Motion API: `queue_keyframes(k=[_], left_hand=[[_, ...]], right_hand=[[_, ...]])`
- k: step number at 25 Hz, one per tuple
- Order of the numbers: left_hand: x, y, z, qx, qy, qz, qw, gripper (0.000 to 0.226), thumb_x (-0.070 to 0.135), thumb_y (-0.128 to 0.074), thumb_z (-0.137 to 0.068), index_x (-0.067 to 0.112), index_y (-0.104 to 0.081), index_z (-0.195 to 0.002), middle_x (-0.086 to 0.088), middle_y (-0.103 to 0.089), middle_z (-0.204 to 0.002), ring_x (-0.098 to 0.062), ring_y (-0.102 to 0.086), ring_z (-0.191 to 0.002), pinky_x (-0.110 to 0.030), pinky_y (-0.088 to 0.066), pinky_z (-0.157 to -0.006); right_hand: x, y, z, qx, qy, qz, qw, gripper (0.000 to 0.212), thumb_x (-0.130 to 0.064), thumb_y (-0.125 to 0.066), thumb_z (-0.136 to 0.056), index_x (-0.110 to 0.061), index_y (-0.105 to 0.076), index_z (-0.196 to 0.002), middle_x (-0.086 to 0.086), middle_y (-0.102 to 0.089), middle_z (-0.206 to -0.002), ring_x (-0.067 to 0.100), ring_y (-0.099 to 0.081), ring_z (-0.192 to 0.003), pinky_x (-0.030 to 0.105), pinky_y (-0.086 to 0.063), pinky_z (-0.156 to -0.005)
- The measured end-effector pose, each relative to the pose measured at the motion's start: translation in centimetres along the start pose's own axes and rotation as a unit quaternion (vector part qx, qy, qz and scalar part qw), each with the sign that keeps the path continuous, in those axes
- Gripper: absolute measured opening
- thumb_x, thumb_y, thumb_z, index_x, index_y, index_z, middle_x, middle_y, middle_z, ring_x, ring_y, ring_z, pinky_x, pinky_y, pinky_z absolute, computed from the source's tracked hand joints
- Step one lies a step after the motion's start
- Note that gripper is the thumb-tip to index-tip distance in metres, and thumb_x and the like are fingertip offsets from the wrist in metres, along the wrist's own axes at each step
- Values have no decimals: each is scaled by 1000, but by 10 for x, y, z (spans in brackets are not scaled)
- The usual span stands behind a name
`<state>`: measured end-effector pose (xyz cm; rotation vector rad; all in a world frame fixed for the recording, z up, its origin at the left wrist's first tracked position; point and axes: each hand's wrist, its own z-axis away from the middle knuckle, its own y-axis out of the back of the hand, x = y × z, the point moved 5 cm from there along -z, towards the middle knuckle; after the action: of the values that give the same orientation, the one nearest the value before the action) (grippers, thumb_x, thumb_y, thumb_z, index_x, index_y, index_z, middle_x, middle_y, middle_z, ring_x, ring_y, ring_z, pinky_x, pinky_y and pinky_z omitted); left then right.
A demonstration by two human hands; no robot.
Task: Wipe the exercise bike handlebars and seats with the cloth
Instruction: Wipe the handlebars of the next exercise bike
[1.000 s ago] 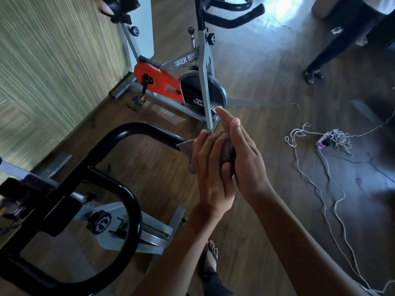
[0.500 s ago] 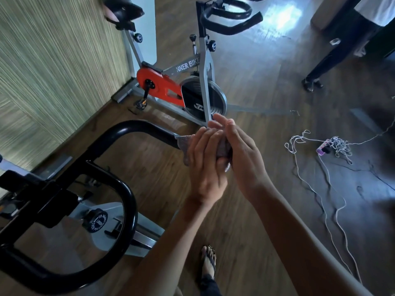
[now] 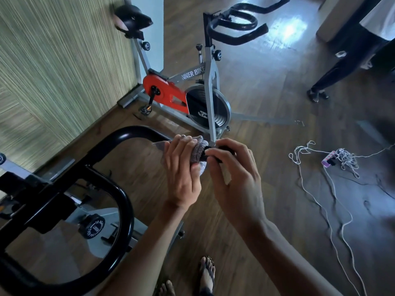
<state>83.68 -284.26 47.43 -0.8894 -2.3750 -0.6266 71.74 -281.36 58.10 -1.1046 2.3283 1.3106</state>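
The black looped handlebar (image 3: pixel 119 195) of the near bike fills the lower left; one arm of it runs right to a tip between my hands. My left hand (image 3: pixel 181 174) presses a grey cloth (image 3: pixel 197 152) around that arm near its end. My right hand (image 3: pixel 233 178) pinches the black handlebar tip (image 3: pixel 222 149) with thumb and fingers. A second bike stands behind, with a black seat (image 3: pixel 132 19), black handlebars (image 3: pixel 239 24) and an orange guard (image 3: pixel 164 92).
A green striped wall (image 3: pixel 53 71) runs along the left. A tangled white cord with a power strip (image 3: pixel 329 161) lies on the wooden floor at the right. Another person's legs (image 3: pixel 333 75) stand at the upper right. My sandalled feet (image 3: pixel 206 274) are below.
My right hand has drawn off the cloth to the right and now pinches the bare handlebar tip. The left hand still wraps the cloth. The view has tilted up a little.
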Motion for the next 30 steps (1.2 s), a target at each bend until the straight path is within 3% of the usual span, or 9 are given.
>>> queue_keyframes(k=[3, 5, 8, 12, 15, 17, 19, 22, 30], left_hand=[[-8, 1, -2, -8, -37, -10, 999, 47, 37, -21, -108, 6, -50, -130, -10, -51, -134, -33, -47, -132, -57, -27, -117], [-29, 7, -8, 3, -41, -41, 998, 51, 39, -19, -108, 6, -52, -130, -12, -49, -137, -36, -44, -134, -54, -25, -118], [-52, 14, -12, 22, -15, -66, 997, 52, 39, -18, -108, 7, -51, -134, -14, -44, -143, -39, -38, -139, -53, -24, -119], [-59, 17, -17, 21, -1, -72, 997, 51, 37, -17, -108, 6, -48, -135, -14, -41, -145, -34, -33, -143, -52, -20, -121], [-70, 23, -21, 17, 17, -102, 994, 53, 38, -14, -108, 7, -45, -138, -13, -39, -147, -21, -24, -150, -47, -15, -123], [-77, 28, -23, 25, 22, -144, 989, 54, 39, -12, -108, 8, -44, -139, -13, -39, -148, -17, -21, -151, -43, -13, -124], [-83, 32, -25, 40, 27, -197, 979, 56, 40, -11, -108, 8, -44, -140, -12, -40, -148, -17, -20, -152, -42, -13, -124], [-89, 38, -26, 62, 49, -284, 956, 58, 41, -9, -108, 8, -43, -141, -12, -40, -148, -16, -18, -153, -40, -13, -124], [-86, 54, -27, 136, 134, -492, 849, 47, 35, -19, -110, 9, -39, -143, -9, -33, -151, -23, -20, -148, -35, -5, -125]], right_hand=[[3, -8, -3, 6, 29, -1, 1000, 9, -11, -66, -96, -8, -74, -99, 5, -63, -110, 23, -59, -101, 30, -51, -88], [1, -8, -12, -11, 15, 17, 1000, 10, -19, -66, -96, -13, -74, -98, 0, -64, -105, 18, -59, -98, 25, -49, -82], [2, -16, -38, -160, -84, 38, 983, 14, -34, -62, -97, -26, -73, -99, -12, -64, -102, 9, -59, -94, 26, -45, -77], [7, -33, -75, -434, -113, 33, 893, 18, -41, -60, -97, -34, -74, -106, -16, -68, -106, 4, -63, -96, 25, -48, -81], [15, -59, -97, -560, -139, -89, 812, 19, -32, -62, -97, -31, -75, -111, -13, -74, -106, 3, -70, -94, 24, -54, -90], [23, -88, -109, -549, -148, -167, 806, 19, -22, -64, -97, -22, -73, -113, -9, -74, -109, 2, -70, -97, 23, -55, -92], [28, -117, -113, -515, -131, -207, 822, 18, -11, -66, -94, -12, -71, -111, -3, -74, -104, 0, -69, -89, 21, -54, -85], [28, -148, -110, -489, -97, -273, 823, 17, 0, -64, -93, -4, -67, -109, 12, -72, -104, 13, -70, -91, 25, -55, -83], [6, -189, -110, -505, 21, -301, 809, 35, -9, -67, -90, -32, -64, -116, -10, -70, -116, 5, -64, -112, 37, -52, -99]])
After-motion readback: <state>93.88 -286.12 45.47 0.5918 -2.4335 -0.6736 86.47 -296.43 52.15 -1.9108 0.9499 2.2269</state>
